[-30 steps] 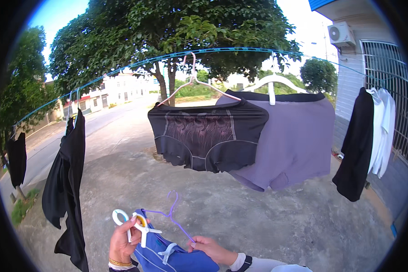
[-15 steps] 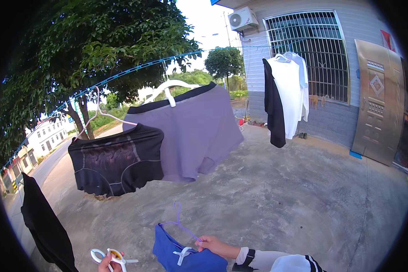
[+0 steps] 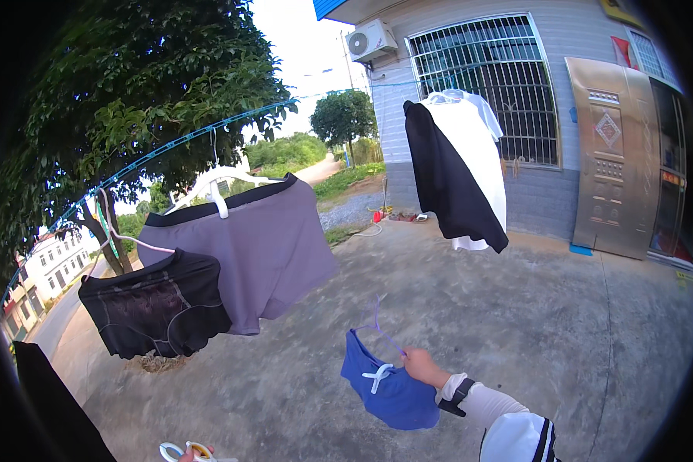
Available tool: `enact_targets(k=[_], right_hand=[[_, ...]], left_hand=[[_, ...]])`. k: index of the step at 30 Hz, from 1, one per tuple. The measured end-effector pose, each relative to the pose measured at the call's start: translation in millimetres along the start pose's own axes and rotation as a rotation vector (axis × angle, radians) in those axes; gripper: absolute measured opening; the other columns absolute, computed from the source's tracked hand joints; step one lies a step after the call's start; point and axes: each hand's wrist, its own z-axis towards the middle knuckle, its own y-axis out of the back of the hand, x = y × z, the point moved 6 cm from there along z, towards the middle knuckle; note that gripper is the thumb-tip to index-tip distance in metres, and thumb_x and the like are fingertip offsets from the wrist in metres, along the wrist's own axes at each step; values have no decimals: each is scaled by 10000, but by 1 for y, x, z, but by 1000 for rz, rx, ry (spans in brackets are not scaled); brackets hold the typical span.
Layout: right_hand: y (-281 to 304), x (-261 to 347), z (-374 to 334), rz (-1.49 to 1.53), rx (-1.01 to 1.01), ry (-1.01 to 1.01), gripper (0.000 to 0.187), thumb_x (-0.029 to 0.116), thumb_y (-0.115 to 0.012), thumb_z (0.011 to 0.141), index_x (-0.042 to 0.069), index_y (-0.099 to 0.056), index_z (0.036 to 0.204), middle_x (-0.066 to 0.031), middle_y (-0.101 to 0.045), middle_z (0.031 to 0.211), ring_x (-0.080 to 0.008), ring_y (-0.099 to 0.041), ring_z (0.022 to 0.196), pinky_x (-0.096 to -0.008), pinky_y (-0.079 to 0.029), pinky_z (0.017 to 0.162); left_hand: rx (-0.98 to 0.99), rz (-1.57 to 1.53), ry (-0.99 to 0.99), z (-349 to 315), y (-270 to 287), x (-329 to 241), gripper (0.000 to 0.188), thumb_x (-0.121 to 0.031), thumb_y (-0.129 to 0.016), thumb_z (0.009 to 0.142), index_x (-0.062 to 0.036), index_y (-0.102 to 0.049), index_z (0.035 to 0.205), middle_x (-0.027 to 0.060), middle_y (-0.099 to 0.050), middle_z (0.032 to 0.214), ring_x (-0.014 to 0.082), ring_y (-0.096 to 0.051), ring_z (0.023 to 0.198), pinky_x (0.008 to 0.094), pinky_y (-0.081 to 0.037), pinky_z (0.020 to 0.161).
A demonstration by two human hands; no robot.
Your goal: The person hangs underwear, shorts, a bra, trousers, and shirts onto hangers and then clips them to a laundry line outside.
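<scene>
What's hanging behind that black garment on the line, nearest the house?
Behind the black garment hangs a white shirt, its right side and lower hem showing. The black cloth covers the rest of it. Behind both stands the barred window.

Red sign (image 3: 622,52) (small, rectangular) above metal door (image 3: 611,183)

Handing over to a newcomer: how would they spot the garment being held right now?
Below the blue clothesline, past the hung grey shorts, find the right hand. It grips a purple hanger carrying blue shorts, the only bright blue garment and the only one off the line.
</scene>
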Motion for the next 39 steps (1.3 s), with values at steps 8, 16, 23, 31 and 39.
enact_targets(k=[8, 16, 23, 31, 39], right_hand=[[93, -2, 148, 10, -309, 141, 146, 122, -559, 873, -18, -573, 913, -284, -623, 784, -468, -610, 761, -531, -472, 657], [157, 91, 252, 157, -416, 434, 146, 94, -528, 890, -7, -574, 984, -263, -629, 786, -448, -612, 764, -512, -473, 664], [193, 193, 282, 228, -672, 561, 171, 87, -510, 894, -2, -583, 1020, -270, -606, 741, -441, -609, 738, -511, -469, 648], [189, 226, 332, 135, -707, 521, 158, 74, -530, 870, 4, -595, 995, -272, -612, 746, -456, -608, 751, -515, -481, 665], [172, 232, 358, 94, -686, 516, 195, 52, -513, 854, -18, -591, 1018, -281, -620, 770, -447, -619, 769, -516, -488, 686]], left_hand=[[16, -74, 29, 21, -44, 32, 151, -182, -561, 919, -44, -583, 860, -17, -430, 556, 80, -389, 424, 210, -267, 378], [-58, -99, -15, 12, -55, 41, 104, -143, -586, 882, -40, -593, 877, -22, -465, 607, 75, -414, 459, 201, -286, 394], [-81, -73, -55, 6, -53, 42, 115, -147, -579, 881, -34, -594, 894, -18, -473, 595, 77, -394, 432, 202, -280, 386], [-133, -45, -97, 21, -62, 57, 104, -138, -573, 886, -37, -595, 896, -28, -454, 580, 72, -389, 431, 202, -268, 390], [-94, -54, -18, 57, -50, 73, 159, -211, -522, 915, -81, -576, 842, -47, -403, 543, 71, -376, 431, 210, -269, 390]])
